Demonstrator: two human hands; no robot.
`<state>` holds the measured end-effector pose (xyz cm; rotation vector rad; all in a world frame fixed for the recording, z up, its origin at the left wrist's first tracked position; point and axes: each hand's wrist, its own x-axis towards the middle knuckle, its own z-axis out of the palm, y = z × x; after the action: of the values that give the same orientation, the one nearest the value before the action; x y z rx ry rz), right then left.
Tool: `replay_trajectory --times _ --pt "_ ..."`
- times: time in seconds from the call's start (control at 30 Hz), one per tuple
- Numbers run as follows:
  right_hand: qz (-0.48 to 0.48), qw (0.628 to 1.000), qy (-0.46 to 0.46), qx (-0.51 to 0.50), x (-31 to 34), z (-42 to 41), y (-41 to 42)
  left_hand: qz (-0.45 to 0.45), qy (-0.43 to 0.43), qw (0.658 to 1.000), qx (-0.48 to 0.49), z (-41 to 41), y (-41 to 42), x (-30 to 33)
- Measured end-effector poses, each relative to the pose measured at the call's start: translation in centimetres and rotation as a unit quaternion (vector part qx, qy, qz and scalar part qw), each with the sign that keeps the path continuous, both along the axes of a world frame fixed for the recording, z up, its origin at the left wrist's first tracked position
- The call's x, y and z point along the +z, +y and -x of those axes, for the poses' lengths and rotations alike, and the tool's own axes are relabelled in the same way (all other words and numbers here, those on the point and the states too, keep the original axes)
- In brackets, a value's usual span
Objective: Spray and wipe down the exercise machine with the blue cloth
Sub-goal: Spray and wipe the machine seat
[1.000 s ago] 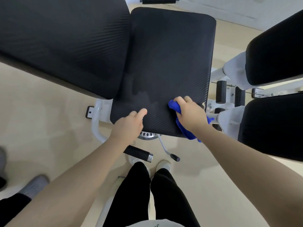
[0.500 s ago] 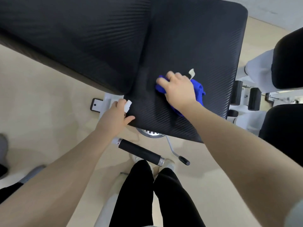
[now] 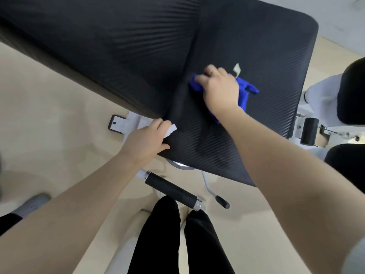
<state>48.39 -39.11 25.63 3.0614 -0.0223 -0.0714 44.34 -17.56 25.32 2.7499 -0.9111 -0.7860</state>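
At the lower left of the frame a grey shoe (image 3: 32,203) of someone else is standing on the pale floor (image 3: 49,115). Filling the upper left is the long black back pad (image 3: 98,46) of the exercise machine, sloping down toward the middle. Just below its lower edge the left hand (image 3: 146,142) is bracing on the near left corner of the seat pad (image 3: 256,46), thumb lying on the pad and fingers curling over the edge, with something small and white (image 3: 170,131) showing at the fingertips; I cannot tell whether it is holding that or only resting beside it. Under that hand a black foam handle (image 3: 170,189) is sticking out toward the person's dark trousers (image 3: 164,234). Moving to the centre, the right hand (image 3: 219,89) is pressing the blue cloth (image 3: 244,91) flat against the seat pad close to the seam where the two pads meet, fingers spreading over the bunched fabric, its white tag (image 3: 237,69) poking up behind. The wiping looks to be under way, and to my eye it would go best keeping the palm flat and working overlapping strokes along the seam and out to the right edge, where the pad looks untouched. At the far right more black pads (image 3: 351,91) on a white frame (image 3: 324,95) are waiting.
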Motion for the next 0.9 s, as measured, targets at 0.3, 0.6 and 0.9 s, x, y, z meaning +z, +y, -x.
replay_trajectory --times 0.3,0.6,0.9 --pt "-0.16 0.983 0.084 0.037 -1.2 5.0 6.6 -0.032 0.017 0.996 0.076 0.1 0.5 -1.1" --pt "-0.096 0.986 0.025 -0.134 -1.4 -1.6 4.0 0.096 0.038 0.978 0.183 1.4 1.4 -2.3" --pt "-0.209 0.957 0.203 -0.007 0.1 7.2 9.1 0.121 0.147 0.955 0.228 0.7 2.3 -1.2"
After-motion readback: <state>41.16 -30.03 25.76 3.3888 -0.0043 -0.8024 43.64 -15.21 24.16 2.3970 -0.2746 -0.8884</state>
